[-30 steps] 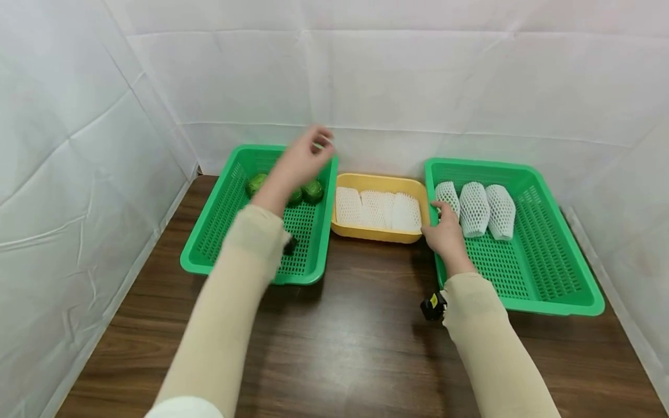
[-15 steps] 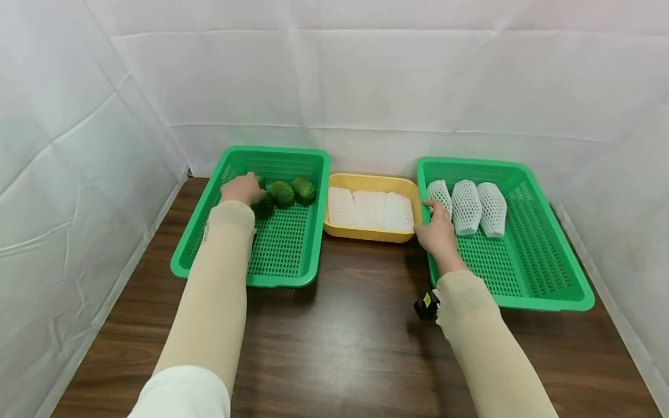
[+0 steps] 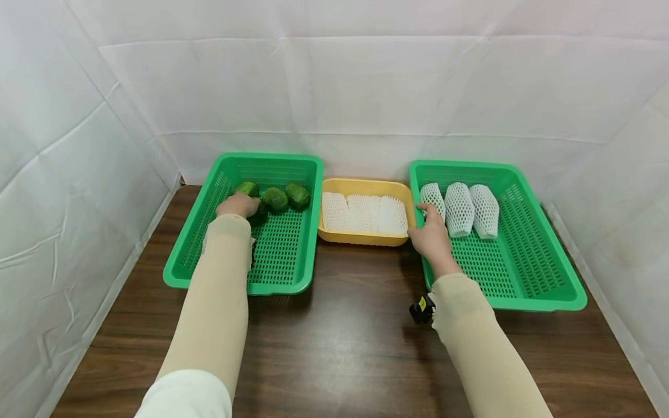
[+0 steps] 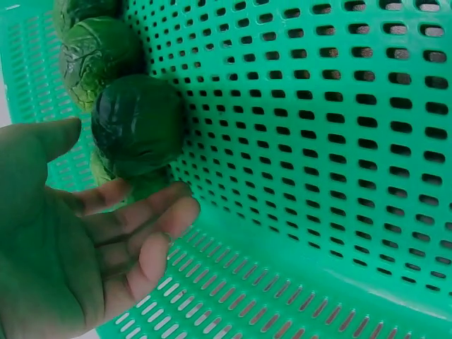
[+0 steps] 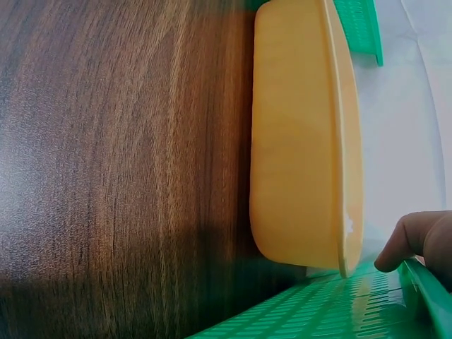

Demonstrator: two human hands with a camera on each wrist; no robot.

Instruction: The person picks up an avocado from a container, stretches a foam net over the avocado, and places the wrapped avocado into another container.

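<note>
My left hand (image 3: 237, 206) is down inside the left green basket (image 3: 284, 288), beside several dark green, rounded fruits with shiny, creased skin. In the left wrist view the thumb lies apart from the loosely bent fingers, with the nearest dark green fruit (image 4: 138, 123) right at the fingertips. Two more green fruits (image 3: 275, 199) sit to the right of this hand. My right hand (image 3: 434, 238) grips the left rim of the right green basket (image 3: 522, 304), with the thumb (image 5: 395, 247) on the rim's outer side.
Between the baskets stands a yellow tray (image 3: 360, 238) with white foam net sleeves (image 3: 364, 213). Inside the right basket lie three things in white foam nets (image 3: 460, 210), side by side. White cloth walls (image 3: 366, 87) close off the back and sides of the wooden table (image 3: 355, 337).
My left hand has swept left and down from above the left basket's right side to the fruits at its left. The right hand stays at the right basket's rim; the head view shifts slightly.
</note>
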